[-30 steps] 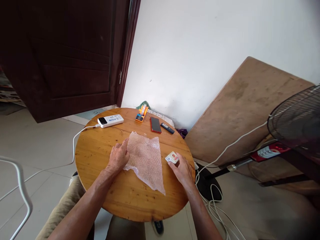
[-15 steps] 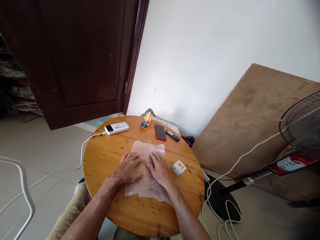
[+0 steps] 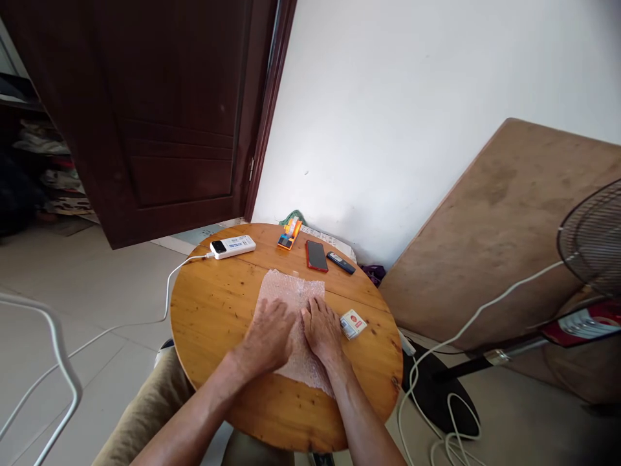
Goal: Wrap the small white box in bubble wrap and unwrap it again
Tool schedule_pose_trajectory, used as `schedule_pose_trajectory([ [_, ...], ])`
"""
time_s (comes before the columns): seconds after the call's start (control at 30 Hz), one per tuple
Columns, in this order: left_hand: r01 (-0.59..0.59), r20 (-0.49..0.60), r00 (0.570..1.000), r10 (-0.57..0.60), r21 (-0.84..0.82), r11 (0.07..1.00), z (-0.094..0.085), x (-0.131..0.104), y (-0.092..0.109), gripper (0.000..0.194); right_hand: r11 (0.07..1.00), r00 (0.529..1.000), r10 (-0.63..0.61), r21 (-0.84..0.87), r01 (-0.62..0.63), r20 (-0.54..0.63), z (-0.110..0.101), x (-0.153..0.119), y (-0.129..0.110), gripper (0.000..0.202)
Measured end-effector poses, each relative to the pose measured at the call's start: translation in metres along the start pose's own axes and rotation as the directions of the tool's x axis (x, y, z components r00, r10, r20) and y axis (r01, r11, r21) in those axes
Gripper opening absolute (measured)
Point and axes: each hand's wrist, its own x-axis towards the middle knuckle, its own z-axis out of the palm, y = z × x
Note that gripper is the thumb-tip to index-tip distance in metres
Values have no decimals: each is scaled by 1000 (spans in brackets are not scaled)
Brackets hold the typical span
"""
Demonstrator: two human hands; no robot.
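A sheet of bubble wrap (image 3: 284, 288) lies flat on the round wooden table (image 3: 208, 317). My left hand (image 3: 269, 333) rests palm down over its left part, fingers spread and a little blurred. On its right side my right hand (image 3: 323, 329) lies flat with the fingers stretched out. Neither hand grips anything. Just right of my right hand is a small clear packet with a red-and-white label (image 3: 354, 323). A bit of clear tape shows at the far edge of the wrap.
Along the table's far side are a white power bank (image 3: 233, 246) with a cable, an orange tape dispenser (image 3: 290, 233), a red-edged phone (image 3: 316, 255) and a dark blue device (image 3: 340, 263). A fan (image 3: 594, 239) stands at the right, near a leaning board (image 3: 485, 220).
The view has shifted slightly, so the table appears further right. My left hand has moved rightward over the wrap, closer to my right hand, which has shifted slightly toward the wrap's right edge.
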Motion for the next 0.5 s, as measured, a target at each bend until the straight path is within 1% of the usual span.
schedule_pose_trajectory([
  [0.03, -54, -2, 999, 54, -13, 998, 3, 1, 8, 52, 1000, 1000, -1, -1, 1, 2, 0, 0, 0, 41],
  [0.07, -82, 11, 997, 82, -20, 996, 8, 2, 13, 57, 1000, 1000, 0, 0, 0, 9, 0, 0, 0, 41],
  [0.1, -66, 32, 997, 66, -16, 998, 13, 1, 14, 60, 1000, 1000, 2, 3, -2, 18, 0, 0, 0, 42],
  [0.13, -29, 57, 998, 29, -5, 1000, 19, -2, 11, 61, 1000, 1000, 6, 5, -6, 25, 1, 0, 0, 42],
  [0.17, -16, 82, 996, 15, 12, 1000, 25, -7, 5, 62, 1000, 1000, 11, 6, -11, 27, 1, 0, 0, 42],
  [0.23, -52, 85, 995, 48, 45, 998, 31, -23, -14, 60, 1000, 1000, 8, 10, -8, 15, 2, 0, -1, 42],
  [0.3, -9, 35, 999, 6, 93, 996, 30, -39, -31, 57, 1000, 1000, 1, 13, -1, 1, 2, 1, -2, 41],
  [0.37, 69, 6, 997, -70, 141, 988, 21, -47, -36, 52, 1000, 1000, 3, 15, -3, -1, 2, 1, -3, 39],
  [0.43, 158, -36, 987, -154, 164, 974, 11, -39, -27, 46, 1000, 1000, 12, 15, -12, 0, 0, 1, -4, 39],
  [0.47, 182, -57, 983, -175, 149, 972, 8, -30, -19, 46, 1000, 1000, 17, 15, -17, 1, 0, 1, -4, 40],
  [0.5, 172, -60, 984, -166, 121, 978, 5, -17, -10, 48, 1000, 1000, 25, 15, -25, 2, -1, 0, -5, 40],
])
